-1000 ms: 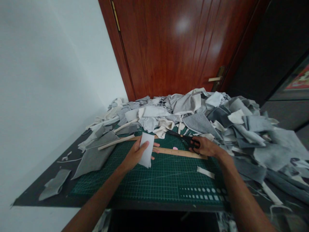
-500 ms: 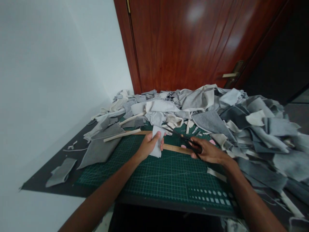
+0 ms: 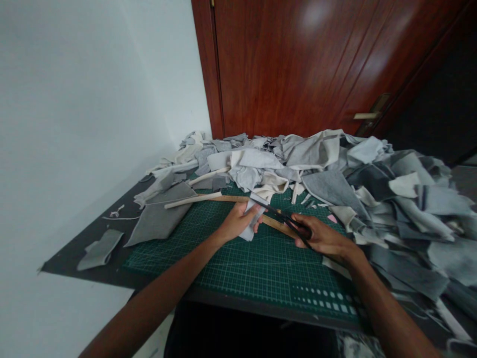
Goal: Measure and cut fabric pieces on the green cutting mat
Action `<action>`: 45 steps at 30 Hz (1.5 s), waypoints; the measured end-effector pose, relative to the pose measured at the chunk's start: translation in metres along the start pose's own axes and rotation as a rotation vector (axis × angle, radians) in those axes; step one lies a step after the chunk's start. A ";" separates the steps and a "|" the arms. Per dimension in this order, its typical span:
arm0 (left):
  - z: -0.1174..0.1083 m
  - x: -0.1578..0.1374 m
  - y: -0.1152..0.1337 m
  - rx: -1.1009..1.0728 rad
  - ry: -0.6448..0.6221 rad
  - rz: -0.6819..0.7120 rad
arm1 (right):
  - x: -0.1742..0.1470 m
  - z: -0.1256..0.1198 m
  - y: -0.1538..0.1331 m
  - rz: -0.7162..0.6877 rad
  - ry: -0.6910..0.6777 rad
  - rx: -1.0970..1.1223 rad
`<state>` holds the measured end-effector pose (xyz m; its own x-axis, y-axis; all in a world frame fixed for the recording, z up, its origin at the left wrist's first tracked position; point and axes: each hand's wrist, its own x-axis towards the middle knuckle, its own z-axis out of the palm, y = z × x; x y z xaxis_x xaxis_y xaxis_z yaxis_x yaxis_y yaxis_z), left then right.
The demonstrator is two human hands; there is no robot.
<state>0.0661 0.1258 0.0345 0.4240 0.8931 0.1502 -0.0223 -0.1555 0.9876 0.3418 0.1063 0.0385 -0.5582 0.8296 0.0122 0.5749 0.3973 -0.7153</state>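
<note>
My left hand [image 3: 238, 221] pinches a small light-grey piece of fabric [image 3: 249, 229] above the cutting mat, thumb on top. In my right hand [image 3: 316, 233] is a pair of black scissors [image 3: 285, 218], with the fingers wrapped round the handles. The blades point left and lie across the upper end of the fabric piece. Whether the blades are fully closed is hard to make out. Below the hands, a wooden ruler [image 3: 278, 226] lies on the green cutting mat [image 3: 238, 273], partly covered by them.
Grey and cream fabric scraps [image 3: 313, 149] are heaped along the back and right of the table. At left lie a grey fabric panel [image 3: 158, 221], a cream strip [image 3: 192, 200] and a folded grey piece [image 3: 100, 249]. A wooden door [image 3: 279, 74] stands behind.
The scissor blades now lie across the fabric's upper end; before, they were just to its right. The fabric piece has tilted to the right in my left hand. The whole view has shifted slightly.
</note>
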 end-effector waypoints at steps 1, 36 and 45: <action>-0.001 0.000 -0.001 0.022 -0.004 -0.001 | 0.000 0.001 0.001 -0.007 0.003 0.026; -0.071 0.014 0.023 -0.319 0.452 0.067 | -0.033 -0.075 0.057 0.359 0.062 -0.552; -0.065 0.015 0.006 -0.299 0.402 0.063 | 0.099 0.048 -0.074 0.371 0.193 -0.543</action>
<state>0.0136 0.1659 0.0459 0.0322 0.9870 0.1575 -0.3204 -0.1391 0.9370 0.2156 0.1401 0.0587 -0.1788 0.9839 -0.0061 0.9541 0.1719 -0.2454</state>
